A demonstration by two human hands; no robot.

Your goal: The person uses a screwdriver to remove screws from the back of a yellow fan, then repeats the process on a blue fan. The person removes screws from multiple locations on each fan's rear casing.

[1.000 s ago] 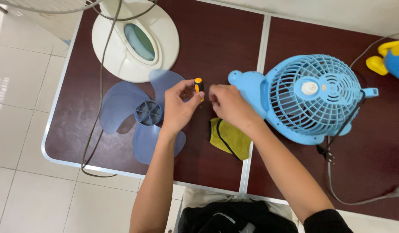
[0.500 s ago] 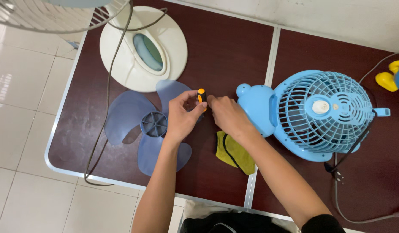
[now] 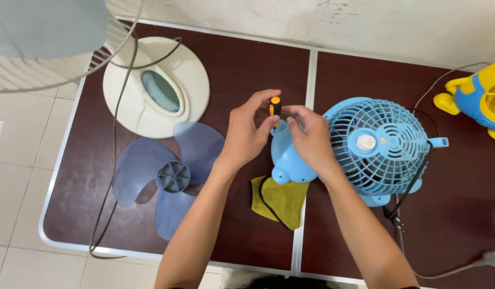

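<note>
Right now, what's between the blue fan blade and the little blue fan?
In the head view, the left hand and a yellow cloth lie between the blade and the fan.

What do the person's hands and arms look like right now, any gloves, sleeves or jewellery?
Both hands are bare: the left hand and right hand wear no gloves, and no rings show on the fingers. No watch or band shows on either wrist. Both forearms are uncovered all the way to the bottom edge of the head view, with no sleeve in sight.

Home repair spot — folding table [image 3: 312, 69], tiled floor [image 3: 17, 176], dismantled fans [image 3: 376, 150]
</note>
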